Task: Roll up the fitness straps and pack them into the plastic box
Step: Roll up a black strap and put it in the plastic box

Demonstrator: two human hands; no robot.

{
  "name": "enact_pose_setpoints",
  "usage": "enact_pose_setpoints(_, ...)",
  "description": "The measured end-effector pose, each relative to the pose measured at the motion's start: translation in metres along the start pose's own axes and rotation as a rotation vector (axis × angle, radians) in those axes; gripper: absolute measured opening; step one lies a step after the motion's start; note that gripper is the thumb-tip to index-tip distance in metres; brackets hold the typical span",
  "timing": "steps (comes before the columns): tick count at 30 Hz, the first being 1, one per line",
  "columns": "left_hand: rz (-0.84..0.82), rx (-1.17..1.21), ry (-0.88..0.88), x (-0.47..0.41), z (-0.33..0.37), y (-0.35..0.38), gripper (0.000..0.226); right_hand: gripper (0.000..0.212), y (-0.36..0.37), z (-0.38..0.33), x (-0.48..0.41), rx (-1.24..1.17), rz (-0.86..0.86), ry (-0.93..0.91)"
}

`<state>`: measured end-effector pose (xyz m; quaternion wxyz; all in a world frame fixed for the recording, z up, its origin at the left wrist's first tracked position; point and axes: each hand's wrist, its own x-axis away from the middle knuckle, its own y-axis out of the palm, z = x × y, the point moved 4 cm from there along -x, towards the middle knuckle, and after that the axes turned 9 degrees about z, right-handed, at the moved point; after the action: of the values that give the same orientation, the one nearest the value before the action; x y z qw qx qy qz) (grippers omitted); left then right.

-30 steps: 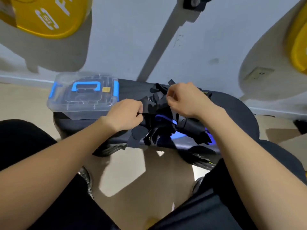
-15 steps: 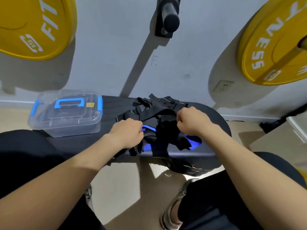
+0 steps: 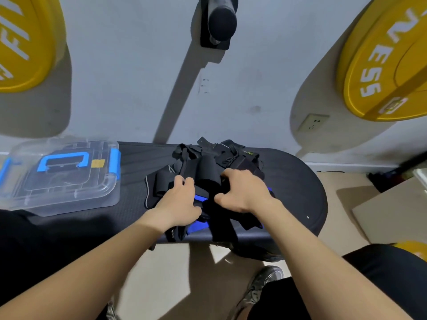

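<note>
Plastic box (image 3: 62,179) is showing clear, glossy plastic with opaque blue latches. Fitness straps (image 3: 208,172) are looking like matt black cloth. Bench (image 3: 298,192) is showing a dark, finely textured matt top.
</note>
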<state>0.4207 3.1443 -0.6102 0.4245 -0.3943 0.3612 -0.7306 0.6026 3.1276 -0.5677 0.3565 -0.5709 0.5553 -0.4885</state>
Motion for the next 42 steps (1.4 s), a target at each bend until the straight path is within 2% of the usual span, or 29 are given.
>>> enact_pose_setpoints(2,0.026,0.113,-0.084,-0.005,0.0,-0.005,0.041,0.029,0.006,-0.01,0.001,0.105,0.042,-0.107)
enact_pose_setpoints(3,0.061,0.164,-0.141,-0.007,-0.001,-0.007,0.029,0.019,0.008,-0.013,0.003,0.166,0.1,-0.149)
enact_pose_setpoints(4,0.103,0.22,-0.21,-0.008,-0.002,-0.011,0.028,0.011,0.008,-0.016,0.005,0.233,0.178,-0.181)
enact_pose_setpoints(5,0.146,0.303,-0.291,-0.008,-0.003,-0.017,0.037,0.011,0.007,-0.019,0.009,0.294,0.277,-0.201)
enact_pose_setpoints(7,0.189,0.685,-0.418,-0.006,-0.002,-0.024,0.049,0.022,0.002,-0.03,0.019,0.342,0.451,-0.219)
enact_pose_setpoints(10,0.154,1.276,-0.421,-0.003,0.008,-0.029,0.04,0.045,0.002,-0.048,0.034,0.228,0.622,-0.348)
enact_pose_setpoints(11,0.184,1.353,-0.409,0.0,0.009,-0.033,0.033,0.049,0.004,-0.053,0.039,0.16,0.639,-0.423)
enact_pose_setpoints(13,0.3,1.332,-0.419,0.002,0.004,-0.04,0.018,0.045,0.006,-0.06,0.045,-0.059,0.572,-0.483)
enact_pose_setpoints(15,0.378,1.376,-0.454,0.005,-0.001,-0.047,0.021,0.034,0.008,-0.058,0.046,-0.408,0.474,-0.312)
enact_pose_setpoints(17,0.376,1.516,-0.484,0.008,-0.001,-0.054,0.025,0.024,0.009,-0.045,0.044,-0.801,0.46,0.071)
enact_pose_setpoints(19,0.3,1.561,-0.515,0.011,0.0,-0.057,0.026,0.026,0.013,-0.031,0.038,-1.238,0.3,0.466)
enact_pose_setpoints(20,0.242,1.512,-0.52,0.012,-0.001,-0.058,0.025,0.031,0.014,-0.027,0.034,-1.433,0.194,0.586)
enact_pose_setpoints(22,0.143,1.243,-0.476,0.016,-0.007,-0.057,0.021,0.031,0.008,-0.019,0.027,-1.697,0.097,0.659)
enact_pose_setpoints(25,0.128,0.662,-0.244,0.019,-0.019,-0.061,0.018,0.022,0.002,-0.012,0.018,-1.859,0.136,0.668)
enact_pose_setpoints(28,0.102,0.3,-0.119,0.024,-0.023,-0.068,0.013,0.015,0.002,-0.007,0.011,-1.85,0.257,0.745)
enact_pose_setpoints(31,0.053,0.146,-0.102,0.028,-0.024,-0.072,0.015,0.016,0.007,-0.002,0.009,-1.743,0.334,0.842)
enact_pose_setpoints(33,0.047,0.016,-0.112,0.032,-0.025,-0.073,0.031,0.017,0.01,0.001,0.009,-1.682,0.372,0.894)
enact_pose_setpoints(36,0.074,-0.224,-0.155,0.038,-0.03,-0.073,0.037,0.023,0.013,0.003,0.01,-1.589,0.35,0.91)
enact_pose_setpoints(38,0.104,-0.283,-0.176,0.04,-0.031,-0.071,0.049,0.027,0.016,0.0,0.011,-1.577,0.318,0.896)
enact_pose_setpoints(40,0.199,-0.32,-0.13,0.038,-0.028,-0.069,0.057,0.03,0.018,-0.004,0.014,-1.573,0.282,0.87)
enact_pose_setpoints(42,0.301,-0.211,-0.013,0.033,-0.02,-0.067,0.046,0.032,0.021,-0.007,0.018,-1.577,0.254,0.845)
